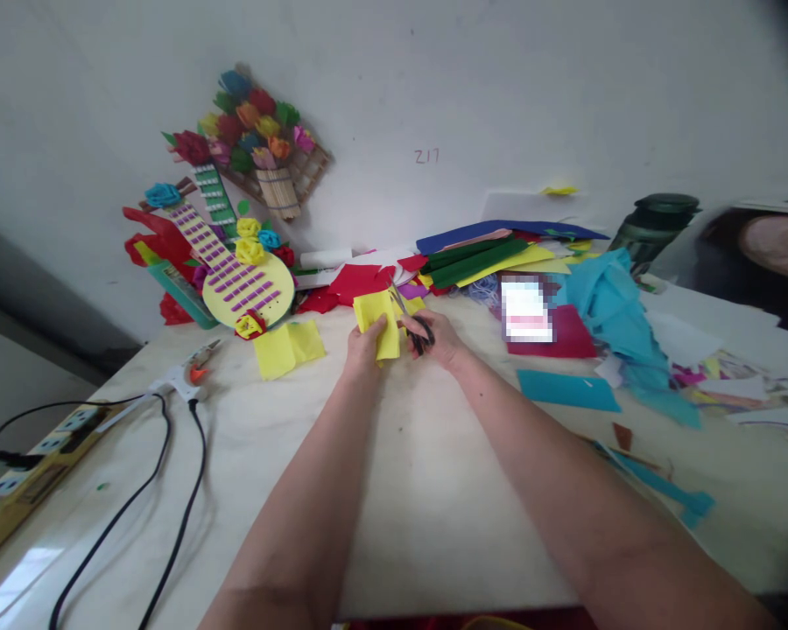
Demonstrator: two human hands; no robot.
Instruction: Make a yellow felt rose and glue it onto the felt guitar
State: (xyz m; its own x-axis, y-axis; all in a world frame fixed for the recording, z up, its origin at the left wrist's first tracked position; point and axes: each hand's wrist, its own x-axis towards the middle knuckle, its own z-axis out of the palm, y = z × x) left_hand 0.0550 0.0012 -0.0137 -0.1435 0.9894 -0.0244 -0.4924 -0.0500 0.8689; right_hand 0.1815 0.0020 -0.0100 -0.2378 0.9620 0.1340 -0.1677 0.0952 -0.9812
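Observation:
Between thumb and fingers, my left hand grips a folded piece of yellow paper over the middle of the table. My right hand holds scissors by their black handles, with the blades pointing up and left beside the paper's right edge. Whether the blades touch the paper I cannot tell. Another yellow paper piece lies flat to the left of my hands. Behind the scissors a bit more yellow shows, partly hidden by my right hand.
A glue gun with a black cable and a power strip lie left. A guitar-shaped craft leans near a glue bottle. Stacked coloured paper lies behind; blue crepe paper, a teal sheet and a dark bottle are right.

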